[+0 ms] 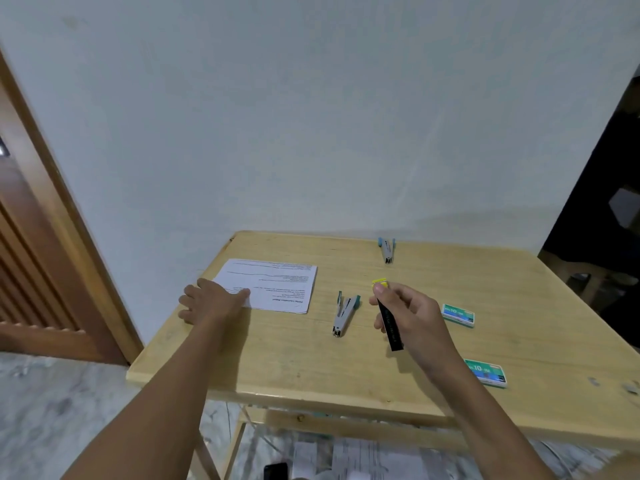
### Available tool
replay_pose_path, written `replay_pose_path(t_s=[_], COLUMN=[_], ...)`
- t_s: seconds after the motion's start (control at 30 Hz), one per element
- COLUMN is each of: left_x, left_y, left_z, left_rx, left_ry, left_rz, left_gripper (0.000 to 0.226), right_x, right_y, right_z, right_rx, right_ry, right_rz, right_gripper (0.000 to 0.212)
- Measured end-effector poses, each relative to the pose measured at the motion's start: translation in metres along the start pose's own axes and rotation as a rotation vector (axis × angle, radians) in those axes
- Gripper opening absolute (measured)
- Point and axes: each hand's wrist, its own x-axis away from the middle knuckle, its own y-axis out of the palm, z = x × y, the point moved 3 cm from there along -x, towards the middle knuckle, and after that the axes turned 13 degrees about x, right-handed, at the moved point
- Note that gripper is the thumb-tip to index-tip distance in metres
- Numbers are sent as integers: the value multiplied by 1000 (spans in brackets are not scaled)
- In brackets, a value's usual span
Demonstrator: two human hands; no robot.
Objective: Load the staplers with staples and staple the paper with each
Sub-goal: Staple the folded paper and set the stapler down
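Note:
My right hand (408, 315) holds a black stapler with a yellow end (388, 320) above the wooden table (277, 358). Flat on the near left corner of a printed paper sheet (273, 284) rests my left hand (211, 301), fingers spread. A grey stapler with teal trim (344, 311) lies in the middle of the table, its arm lifted. Another grey stapler with blue trim (387, 250) lies near the table's far edge. Two green staple boxes lie to the right, one farther (458, 315) and one nearer (486, 372).
A few loose staple strips (628, 388) lie at the table's right edge. A white wall stands behind the table and a wooden door (38, 271) is at the left. Papers and a dark phone (276, 471) lie on the marble floor under the table.

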Motion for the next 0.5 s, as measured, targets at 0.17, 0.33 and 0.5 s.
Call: replay_pose_path(t_s=[0.17,0.33,0.5], left_x=[-5,-1,21], left_y=[-4,-7,-24], left_z=[2,1,2], left_rx=[43,114,812], left_ry=[-103,-75,75], left_rz=[-96,-67,-121], left_gripper=[79,43,28], right_x=[-1,1,4], right_y=[8,10,11], right_z=[2,6,11], right_rx=[-27,-32,-39], right_ry=[11,25,25], right_rz=[-2,-4,-34], right_gripper=[41,41,34])
